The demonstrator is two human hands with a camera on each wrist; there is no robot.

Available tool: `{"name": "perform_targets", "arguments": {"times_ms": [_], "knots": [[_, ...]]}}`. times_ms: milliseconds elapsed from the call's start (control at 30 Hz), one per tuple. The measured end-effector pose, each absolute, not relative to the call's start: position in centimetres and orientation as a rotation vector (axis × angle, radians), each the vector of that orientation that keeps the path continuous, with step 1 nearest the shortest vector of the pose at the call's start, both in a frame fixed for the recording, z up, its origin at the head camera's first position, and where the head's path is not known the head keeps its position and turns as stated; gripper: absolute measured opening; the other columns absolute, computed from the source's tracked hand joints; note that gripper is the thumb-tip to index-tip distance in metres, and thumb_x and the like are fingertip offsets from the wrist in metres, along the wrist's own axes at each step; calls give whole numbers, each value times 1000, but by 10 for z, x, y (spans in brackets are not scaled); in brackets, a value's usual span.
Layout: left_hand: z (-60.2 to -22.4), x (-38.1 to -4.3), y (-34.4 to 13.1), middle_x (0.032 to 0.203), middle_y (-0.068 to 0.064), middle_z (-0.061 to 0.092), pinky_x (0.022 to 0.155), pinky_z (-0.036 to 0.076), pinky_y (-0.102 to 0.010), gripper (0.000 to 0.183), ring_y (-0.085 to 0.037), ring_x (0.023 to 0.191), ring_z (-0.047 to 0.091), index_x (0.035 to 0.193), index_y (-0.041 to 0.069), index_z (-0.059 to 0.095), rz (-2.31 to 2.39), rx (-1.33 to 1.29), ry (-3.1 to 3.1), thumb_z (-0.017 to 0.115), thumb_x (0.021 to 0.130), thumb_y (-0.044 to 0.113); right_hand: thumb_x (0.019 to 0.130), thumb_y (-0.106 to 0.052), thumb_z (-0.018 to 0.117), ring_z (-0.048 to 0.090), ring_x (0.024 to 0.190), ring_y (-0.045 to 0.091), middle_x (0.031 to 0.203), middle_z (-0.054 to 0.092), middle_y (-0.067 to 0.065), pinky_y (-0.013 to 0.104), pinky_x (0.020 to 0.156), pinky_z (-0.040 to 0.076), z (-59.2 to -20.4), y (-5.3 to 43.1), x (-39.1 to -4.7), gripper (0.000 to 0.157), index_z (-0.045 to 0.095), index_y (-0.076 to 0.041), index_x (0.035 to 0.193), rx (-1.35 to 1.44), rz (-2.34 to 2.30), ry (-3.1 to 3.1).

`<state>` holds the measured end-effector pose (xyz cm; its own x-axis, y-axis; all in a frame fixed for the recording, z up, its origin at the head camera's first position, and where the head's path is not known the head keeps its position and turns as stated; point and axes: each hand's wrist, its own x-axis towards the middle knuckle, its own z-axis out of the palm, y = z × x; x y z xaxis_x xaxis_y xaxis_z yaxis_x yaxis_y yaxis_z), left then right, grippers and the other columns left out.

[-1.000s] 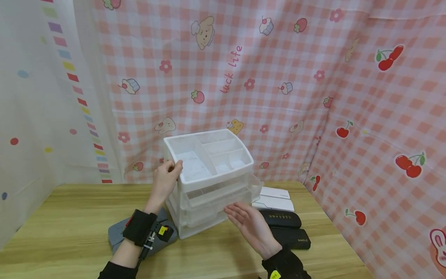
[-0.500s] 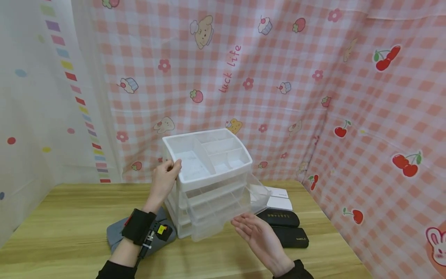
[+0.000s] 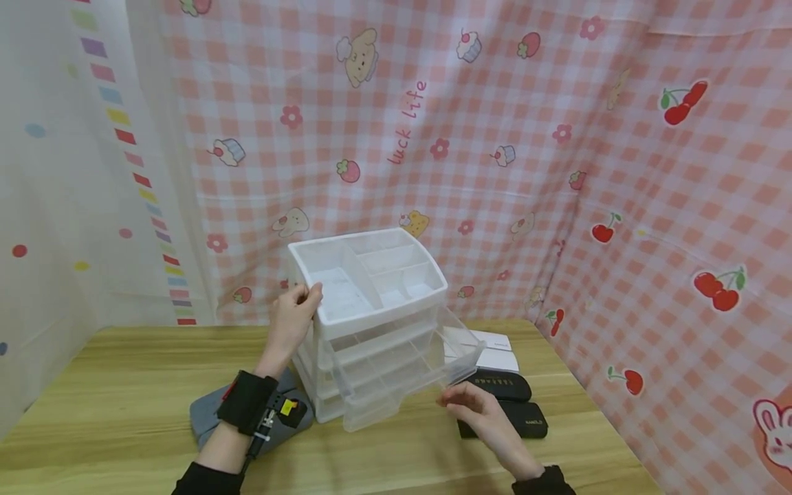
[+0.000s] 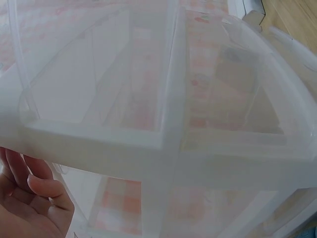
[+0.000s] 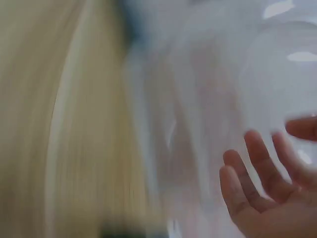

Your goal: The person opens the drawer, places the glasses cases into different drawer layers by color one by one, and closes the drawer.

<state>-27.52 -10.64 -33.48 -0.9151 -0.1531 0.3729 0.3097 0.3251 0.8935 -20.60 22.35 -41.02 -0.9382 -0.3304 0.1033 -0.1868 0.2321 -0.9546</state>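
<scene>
A white plastic drawer organizer (image 3: 377, 322) stands at the middle of the table, its top tray divided into compartments. Its clear upper drawer (image 3: 411, 371) juts out toward the front right, with dividers showing inside. At the organizer's upper left edge, my left hand (image 3: 292, 320) grips the white rim; the left wrist view shows curled fingers (image 4: 42, 186) against the frame. Just in front of the drawer's right corner is my right hand (image 3: 485, 421), fingers loosely bent and holding nothing. Spread fingers (image 5: 265, 168) appear beside the blurred clear plastic in the right wrist view.
To the right lie two black cases, one (image 3: 507, 385) behind the other (image 3: 526, 421), with a white case (image 3: 498, 359) farther back. A grey pouch (image 3: 207, 416) sits under my left forearm. Patterned cloth (image 3: 371, 137) hangs behind the wooden table (image 3: 148, 385).
The upper drawer has come out toward the front right. My right hand moved right and down with it, then came away from its front edge. The left hand stays on the rim.
</scene>
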Motion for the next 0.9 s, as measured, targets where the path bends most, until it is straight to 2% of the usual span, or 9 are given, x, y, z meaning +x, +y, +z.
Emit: {"name": "perform_targets", "arguments": {"times_ms": [100, 200, 300, 400, 533, 733, 900], "knots": [[-334, -274, -107, 55, 2, 32, 55, 28, -25, 47, -10, 50, 30, 63, 10, 32, -1633, -138, -2195, 50, 98, 36, 88, -12, 67, 63, 101, 18, 108, 66, 11, 29, 85, 49, -424, 244, -221, 22, 62, -6, 108, -559, -1200, 2976], [-333, -274, -107, 55, 2, 33, 55, 27, -25, 47, -11, 49, 30, 63, 10, 32, -1640, -141, -2191, 49, 98, 36, 83, -14, 72, 59, 103, 27, 106, 64, 5, 40, 88, 47, -431, 266, -231, 28, 62, -9, 109, -654, -733, 3222], [-334, -274, -107, 55, 2, 33, 55, 28, -25, 46, -10, 49, 30, 64, 10, 32, -1641, -143, -2193, 49, 98, 37, 80, -22, 76, 57, 107, 32, 111, 63, 8, 49, 89, 46, -435, 285, -236, 40, 61, -7, 113, -706, -481, 3252], [-334, -274, -107, 55, 3, 32, 55, 28, -25, 46, -10, 50, 31, 64, 10, 32, -1636, -136, -2198, 49, 98, 37, 76, -28, 79, 56, 110, 36, 116, 63, 12, 54, 89, 45, -437, 299, -238, 50, 59, -6, 117, -695, -394, 3217], [-335, -275, -107, 55, 3, 32, 54, 28, -24, 46, -10, 51, 31, 64, 10, 33, -1633, -135, -2193, 49, 98, 36, 69, -29, 84, 56, 107, 34, 116, 62, 13, 52, 88, 45, -440, 309, -238, 59, 60, -4, 117, -746, -290, 3192], [-336, -275, -106, 55, 3, 32, 53, 27, -24, 46, -10, 50, 31, 64, 10, 33, -1631, -132, -2183, 50, 98, 36, 60, -28, 89, 53, 90, 22, 107, 57, 6, 42, 78, 47, -446, 315, -236, 61, 62, -5, 109, -865, -84, 3250], [-335, -275, -106, 56, 3, 33, 54, 28, -24, 45, -10, 51, 32, 65, 10, 34, -1619, -130, -2203, 49, 98, 37, 59, -24, 89, 51, 89, 22, 106, 55, 6, 43, 79, 47, -452, 318, -239, 61, 59, -4, 109, -840, -12, 3236]]}}
